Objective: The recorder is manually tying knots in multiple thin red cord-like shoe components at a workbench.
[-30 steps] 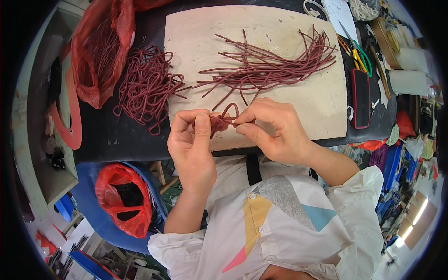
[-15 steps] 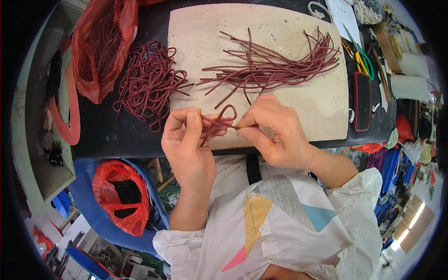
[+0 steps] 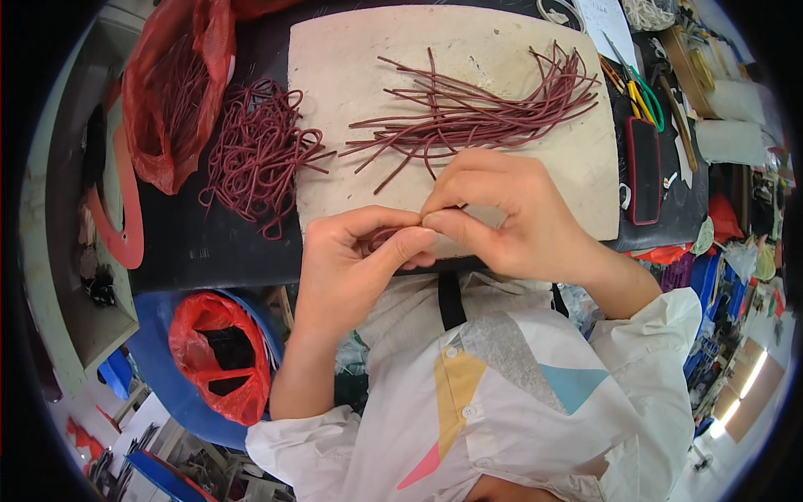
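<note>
My left hand [image 3: 355,259] is closed around a dark red cord [image 3: 381,240], most of which its fingers hide. Thumb and forefinger of my right hand [image 3: 502,213] pinch together right at the left hand's fingertips, over the near edge of the pale board [image 3: 577,176]. A short dark end shows at the right fingertips, seemingly of the same cord. Beyond my hands, a loose bundle of straight dark red cords [image 3: 493,109] lies across the board. Left of it sits a heap of looped, knotted-looking cords [image 3: 255,155], partly on the board's edge.
A red plastic bag [image 3: 150,125] holding more cords stands at the far left. Green-handled scissors [image 3: 648,96] and a dark phone-like slab with a red edge [image 3: 642,171] lie at right. Below the black table [image 3: 226,259], a blue bin [image 3: 155,335] holds another red bag [image 3: 188,335].
The cord's loop that stood up from my left fingers is now tucked inside them. My two hands have come together, fingertips meeting. The view has shifted slightly.
</note>
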Demonstrator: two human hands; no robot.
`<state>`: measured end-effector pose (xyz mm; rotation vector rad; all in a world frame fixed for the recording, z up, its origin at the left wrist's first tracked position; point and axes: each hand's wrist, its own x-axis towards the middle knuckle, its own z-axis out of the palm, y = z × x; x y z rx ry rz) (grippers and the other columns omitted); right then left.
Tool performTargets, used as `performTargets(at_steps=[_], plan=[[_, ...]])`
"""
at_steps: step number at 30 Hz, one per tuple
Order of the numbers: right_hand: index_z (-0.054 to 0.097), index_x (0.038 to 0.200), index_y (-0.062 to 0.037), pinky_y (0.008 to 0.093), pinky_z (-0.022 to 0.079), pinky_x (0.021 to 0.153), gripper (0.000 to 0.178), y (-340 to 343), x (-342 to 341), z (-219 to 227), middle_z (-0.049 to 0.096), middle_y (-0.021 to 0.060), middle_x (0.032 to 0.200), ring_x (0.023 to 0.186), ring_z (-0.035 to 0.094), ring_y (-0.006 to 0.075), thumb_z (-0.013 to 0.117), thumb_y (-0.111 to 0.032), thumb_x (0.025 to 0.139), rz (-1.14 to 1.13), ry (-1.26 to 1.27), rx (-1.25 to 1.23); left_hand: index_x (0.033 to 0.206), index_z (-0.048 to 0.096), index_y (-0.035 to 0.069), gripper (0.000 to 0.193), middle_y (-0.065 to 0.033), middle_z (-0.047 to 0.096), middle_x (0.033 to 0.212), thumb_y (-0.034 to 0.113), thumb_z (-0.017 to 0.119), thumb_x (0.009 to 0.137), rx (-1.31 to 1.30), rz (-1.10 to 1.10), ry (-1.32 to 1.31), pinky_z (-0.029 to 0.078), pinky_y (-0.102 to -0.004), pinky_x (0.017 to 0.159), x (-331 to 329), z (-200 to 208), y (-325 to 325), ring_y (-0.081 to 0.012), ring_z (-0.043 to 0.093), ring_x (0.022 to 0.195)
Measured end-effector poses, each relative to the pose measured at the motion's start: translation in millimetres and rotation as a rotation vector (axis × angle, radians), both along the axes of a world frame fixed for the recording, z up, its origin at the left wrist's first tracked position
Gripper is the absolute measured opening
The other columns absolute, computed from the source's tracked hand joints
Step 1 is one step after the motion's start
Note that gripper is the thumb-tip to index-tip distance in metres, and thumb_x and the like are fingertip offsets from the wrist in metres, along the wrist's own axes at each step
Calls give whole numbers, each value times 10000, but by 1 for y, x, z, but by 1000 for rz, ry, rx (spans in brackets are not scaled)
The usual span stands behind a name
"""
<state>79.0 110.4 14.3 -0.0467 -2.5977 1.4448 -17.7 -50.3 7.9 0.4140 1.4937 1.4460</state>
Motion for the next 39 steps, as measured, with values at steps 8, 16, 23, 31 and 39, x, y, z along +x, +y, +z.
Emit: performTargets(at_steps=[8, 16, 23, 31, 39], plan=[[487, 805, -24, 218, 369, 605, 233, -17, 7, 1, 486, 11, 743, 686, 456, 85, 517, -248, 863, 109, -409, -1427, 791, 612, -56, 66, -117, 613, 686, -4, 629, 754, 246, -98, -364, 510, -220, 503, -4, 1, -3, -137, 602, 580], [494, 852, -33, 243, 408, 694, 180, -26, 13, -16, 550, 32, 788, 728, 514, 100, 466, -206, 894, 37, -274, -1530, 875, 590, -69, 109, -132, 619, 748, -19, 594, 778, 367, -68, -391, 525, -246, 595, 0, -16, -7, -149, 610, 635], [533, 908, -9, 211, 432, 650, 183, -20, 12, -14, 554, 11, 781, 697, 519, 70, 540, -187, 868, -253, -162, -1110, 995, 567, -72, 198, -159, 630, 847, 1, 564, 812, 160, 147, -289, 525, -268, 658, 10, -10, -5, -199, 636, 712], [596, 865, 2, 192, 456, 625, 121, -18, 12, -10, 610, 32, 774, 714, 564, 62, 641, -70, 779, -240, -237, -1030, 988, 582, -55, 198, -139, 632, 792, 33, 547, 813, 118, 200, -337, 520, -250, 570, 16, -13, -7, -177, 629, 656], [585, 866, 24, 204, 493, 593, 121, -22, 8, -6, 613, 67, 777, 671, 577, 79, 636, -38, 775, -272, -252, -1033, 1031, 567, -73, 246, -125, 624, 784, 40, 524, 817, 152, 269, -237, 513, -241, 580, 30, -8, -5, -153, 611, 686]])
